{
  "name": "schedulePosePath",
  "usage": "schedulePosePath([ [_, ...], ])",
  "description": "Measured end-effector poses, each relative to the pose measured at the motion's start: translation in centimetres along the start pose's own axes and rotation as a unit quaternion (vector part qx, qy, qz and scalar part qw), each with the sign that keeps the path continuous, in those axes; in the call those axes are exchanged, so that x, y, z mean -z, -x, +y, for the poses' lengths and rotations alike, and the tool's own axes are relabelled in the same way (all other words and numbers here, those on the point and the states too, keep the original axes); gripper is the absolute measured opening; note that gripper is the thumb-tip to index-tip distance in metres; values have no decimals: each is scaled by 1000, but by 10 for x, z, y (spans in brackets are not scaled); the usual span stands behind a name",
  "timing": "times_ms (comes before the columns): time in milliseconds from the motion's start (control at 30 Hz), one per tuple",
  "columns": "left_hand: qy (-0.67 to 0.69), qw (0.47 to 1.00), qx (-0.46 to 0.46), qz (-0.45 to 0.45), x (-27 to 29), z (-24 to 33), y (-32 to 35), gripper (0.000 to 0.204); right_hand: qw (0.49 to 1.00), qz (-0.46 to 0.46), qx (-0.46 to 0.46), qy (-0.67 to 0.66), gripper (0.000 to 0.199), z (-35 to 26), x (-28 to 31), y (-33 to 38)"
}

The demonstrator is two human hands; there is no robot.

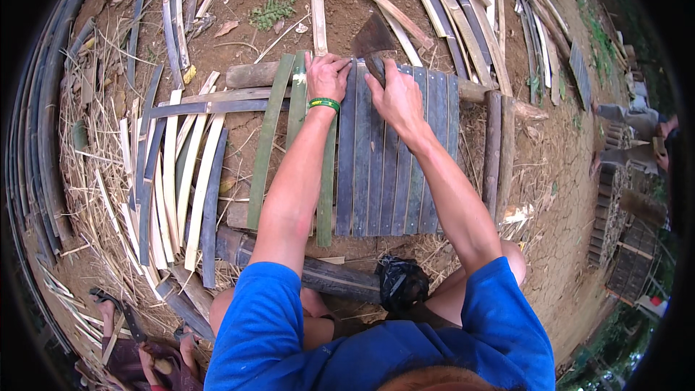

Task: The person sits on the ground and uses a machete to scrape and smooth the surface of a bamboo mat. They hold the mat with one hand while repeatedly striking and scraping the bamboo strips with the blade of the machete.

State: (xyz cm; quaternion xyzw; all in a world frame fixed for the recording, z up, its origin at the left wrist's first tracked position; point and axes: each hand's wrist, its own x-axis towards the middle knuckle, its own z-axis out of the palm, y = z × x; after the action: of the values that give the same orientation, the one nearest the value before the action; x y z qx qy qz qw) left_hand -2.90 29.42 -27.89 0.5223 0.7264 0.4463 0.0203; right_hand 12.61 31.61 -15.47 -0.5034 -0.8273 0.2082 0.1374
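- Left hand (pixel 327 76) presses flat on the top ends of the slats (pixel 384 166).
- Right hand (pixel 394 98) grips a hatchet (pixel 373 40), blade over the log (pixel 250 74).
- Loose strips (pixel 174 174) lie left.

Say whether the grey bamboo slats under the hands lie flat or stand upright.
Flat: the grey slats lie side by side across two logs.

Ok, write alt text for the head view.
A person's left hand presses flat grey-blue bamboo slats laid across wooden logs, while the right hand grips a dark metal hatchet at the slats' far end, on bare earth.
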Motion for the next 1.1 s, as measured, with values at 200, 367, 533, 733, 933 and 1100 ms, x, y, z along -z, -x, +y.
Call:
schedulePosePath([
  [200, 3, 1000, 6, -8, -1, -2, 0, 12, 999, 38, 22, 1, 39, -13, -6, 5],
  [367, -3, 1000, 0, -4, -4, -4, 0, 12, 999, -31, -10, 39, 35, -4, -22, 3],
  [533, 1, 1000, 6, -11, -1, -4, 2, 13, 999, 34, 1, -12, 36, -10, -24, 8],
  [733, 7, 1000, -6, -8, -6, -1, 1, 10, 998, -19, -60, -15, 41, -1, -6, 10],
  [933, -6, 999, 2, -52, 29, -1, -1, 34, 990, 33, -74, -115, 44, 1, 32, 58],
  [1100, -151, 981, 74, -97, 44, 82, 98, 62, 981, 51, -112, -147, 43, 18, 42, 80],
])
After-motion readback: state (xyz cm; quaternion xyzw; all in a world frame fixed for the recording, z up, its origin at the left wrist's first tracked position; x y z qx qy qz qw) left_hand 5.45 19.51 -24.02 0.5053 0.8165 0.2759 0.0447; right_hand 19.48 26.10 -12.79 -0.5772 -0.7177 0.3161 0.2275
